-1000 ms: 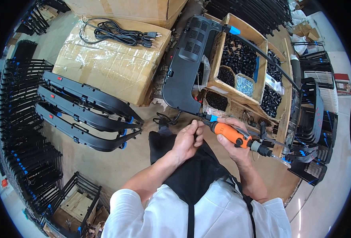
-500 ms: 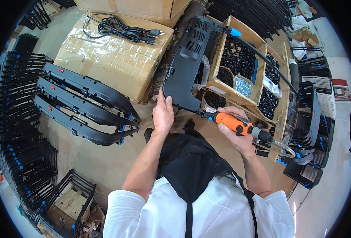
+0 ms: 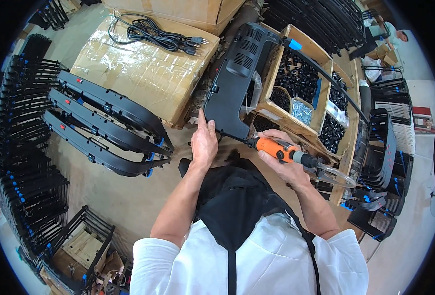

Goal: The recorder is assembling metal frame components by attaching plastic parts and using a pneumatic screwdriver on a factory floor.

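Right hand [image 3: 282, 158] was wrapped round the orange driver [image 3: 271, 149], nose at the lower right corner of the black housing [image 3: 222, 101]; left hand [image 3: 204, 144], fingers extended, touched its lower left edge. Housing lay beside a wooden parts box [image 3: 289, 122]. Cords [image 3: 161, 38] sat on a taped carton [image 3: 134, 73]; black frames [image 3: 28, 123] crowded the floor [image 3: 134, 201].

Black plastic L-shaped housing [image 3: 223, 101]: rounded bulge with vent slots at far end, flat broad panel at near end, length slanting from near left to far right. Orange cylindrical power screwdriver [image 3: 272, 149], dark nose, grey-and-black rear: held slantwise, nose at housing's near right corner, tip contact unclear.
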Demonstrator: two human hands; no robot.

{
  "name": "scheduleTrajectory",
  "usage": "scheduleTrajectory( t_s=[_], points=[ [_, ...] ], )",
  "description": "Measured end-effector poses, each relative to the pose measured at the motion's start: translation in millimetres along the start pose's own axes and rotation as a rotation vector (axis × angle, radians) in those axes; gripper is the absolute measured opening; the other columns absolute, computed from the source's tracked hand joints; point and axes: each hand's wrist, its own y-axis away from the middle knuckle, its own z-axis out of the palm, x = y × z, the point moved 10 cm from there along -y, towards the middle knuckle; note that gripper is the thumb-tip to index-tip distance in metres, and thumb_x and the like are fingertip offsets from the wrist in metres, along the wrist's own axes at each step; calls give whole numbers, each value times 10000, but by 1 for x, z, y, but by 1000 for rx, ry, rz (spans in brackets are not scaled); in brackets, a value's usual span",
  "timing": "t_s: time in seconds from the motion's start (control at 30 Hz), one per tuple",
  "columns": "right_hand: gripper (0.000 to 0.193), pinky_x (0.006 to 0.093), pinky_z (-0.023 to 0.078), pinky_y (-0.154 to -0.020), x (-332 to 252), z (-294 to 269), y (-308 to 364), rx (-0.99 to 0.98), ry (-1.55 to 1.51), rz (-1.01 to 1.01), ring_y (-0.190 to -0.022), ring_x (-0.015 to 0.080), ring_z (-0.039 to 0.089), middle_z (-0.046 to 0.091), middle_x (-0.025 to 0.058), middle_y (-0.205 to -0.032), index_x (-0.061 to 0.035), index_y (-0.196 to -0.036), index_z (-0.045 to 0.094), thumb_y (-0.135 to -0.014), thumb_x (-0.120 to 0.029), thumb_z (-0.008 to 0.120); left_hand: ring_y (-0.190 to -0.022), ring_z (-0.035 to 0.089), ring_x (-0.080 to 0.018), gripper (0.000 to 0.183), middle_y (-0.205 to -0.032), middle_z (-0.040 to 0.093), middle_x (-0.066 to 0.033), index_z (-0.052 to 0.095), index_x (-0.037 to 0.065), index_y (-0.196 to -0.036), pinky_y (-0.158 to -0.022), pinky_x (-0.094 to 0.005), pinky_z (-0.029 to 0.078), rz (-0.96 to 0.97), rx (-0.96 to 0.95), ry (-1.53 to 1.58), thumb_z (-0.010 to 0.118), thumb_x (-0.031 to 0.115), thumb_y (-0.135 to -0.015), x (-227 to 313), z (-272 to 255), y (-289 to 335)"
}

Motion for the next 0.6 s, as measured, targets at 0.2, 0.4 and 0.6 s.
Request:
scheduleTrajectory(
  t_s=[0.2, 0.4, 0.6],
  points=[
    [414, 338, 575, -979, -13, 12, -13, -94, 100, -10, -1046, 203, 727, 733, 86, -1201, -89, -1262, 670, -875, -117, 817, -943, 713, -451, 591, -1013, 718, -311, 361, 26, -1618, -868, -504, 557, 16, 23, 86, 508, 309, -1120, -5, -1, 1],
    [387, 324, 562, -960, -15, 20, -16, -186, 146, -54, -1054, 158, 697, 736, 48, -1285, -106, -1249, 688, -881, -96, 808, -688, 524, -117, 335, -882, 616, -22, 602, 39, -1192, -621, -256, 442, -498, -52, 1104, 481, 348, -1148, -71, 8, 19],
    [385, 355, 572, -1015, -12, 20, -20, -187, 99, -46, -1102, 228, 732, 752, 93, -1238, -80, -1226, 694, -863, -109, 817, -762, 544, -108, 255, -933, 619, 8, 667, 65, -1199, -648, -268, 426, -574, -354, 1313, 555, 284, -1130, -44, 29, 61]
  ],
)
